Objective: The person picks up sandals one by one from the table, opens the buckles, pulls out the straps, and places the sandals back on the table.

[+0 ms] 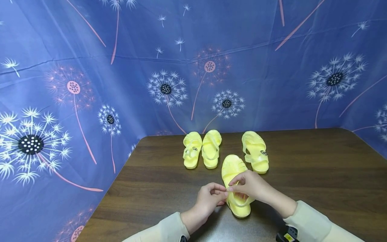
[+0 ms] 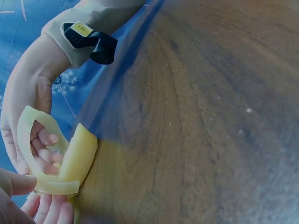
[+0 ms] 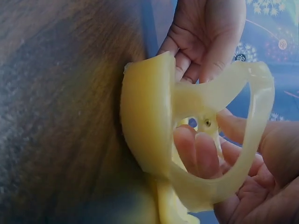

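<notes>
A yellow jelly sandal (image 1: 232,164) stands near the front of the table, its toe pointing away from me. At its left side, my left hand (image 1: 210,199) pinches the strap between thumb and fingers. My right hand (image 1: 252,186) reaches over from the right, its fingers passing inside the back strap (image 3: 260,100) and pinching near the same side. A small round fastener (image 3: 208,122) shows by the right fingertips in the right wrist view. The back strap loops up behind the heel (image 3: 147,107). Exactly how the fingertips meet on the strap is partly hidden.
A pair of matching sandals stands side by side farther back, a left one (image 1: 191,163) and a right one (image 1: 210,163). Another single sandal (image 1: 255,149) stands behind and right of the handled one. The brown wooden table (image 1: 145,178) ends at a blue dandelion-print cloth (image 1: 260,74).
</notes>
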The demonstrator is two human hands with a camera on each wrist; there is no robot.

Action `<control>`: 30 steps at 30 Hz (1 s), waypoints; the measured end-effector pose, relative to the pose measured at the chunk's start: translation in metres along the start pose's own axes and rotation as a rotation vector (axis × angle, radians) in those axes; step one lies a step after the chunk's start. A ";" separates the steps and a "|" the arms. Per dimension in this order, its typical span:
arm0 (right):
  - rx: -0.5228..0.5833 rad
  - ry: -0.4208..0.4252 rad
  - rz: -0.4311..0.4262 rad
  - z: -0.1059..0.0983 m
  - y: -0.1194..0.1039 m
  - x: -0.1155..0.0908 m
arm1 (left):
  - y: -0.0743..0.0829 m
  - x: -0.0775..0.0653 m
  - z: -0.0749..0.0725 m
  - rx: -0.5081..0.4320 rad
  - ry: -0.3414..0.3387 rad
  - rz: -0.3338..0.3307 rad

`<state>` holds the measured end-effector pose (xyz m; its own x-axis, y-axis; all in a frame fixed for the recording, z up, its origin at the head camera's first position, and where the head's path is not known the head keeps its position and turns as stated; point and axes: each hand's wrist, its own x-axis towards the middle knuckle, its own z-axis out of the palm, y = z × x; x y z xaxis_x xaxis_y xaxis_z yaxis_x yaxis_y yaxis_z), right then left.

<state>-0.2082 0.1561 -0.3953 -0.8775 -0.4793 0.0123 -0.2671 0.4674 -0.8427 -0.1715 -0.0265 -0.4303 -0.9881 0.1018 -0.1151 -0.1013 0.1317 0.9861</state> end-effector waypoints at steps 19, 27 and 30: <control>0.149 -0.031 0.049 -0.002 0.014 -0.001 | 0.008 0.004 -0.010 0.010 -0.137 -0.103; 0.173 -0.030 0.075 0.001 0.018 -0.004 | 0.006 0.005 -0.011 -0.001 -0.246 -0.202; 0.176 -0.026 0.087 0.000 0.018 -0.004 | 0.006 0.006 -0.009 -0.025 -0.237 -0.190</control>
<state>-0.2098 0.1667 -0.4107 -0.8831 -0.4630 -0.0764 -0.1153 0.3718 -0.9211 -0.1790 -0.0339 -0.4238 -0.8970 0.3054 -0.3195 -0.2874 0.1461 0.9466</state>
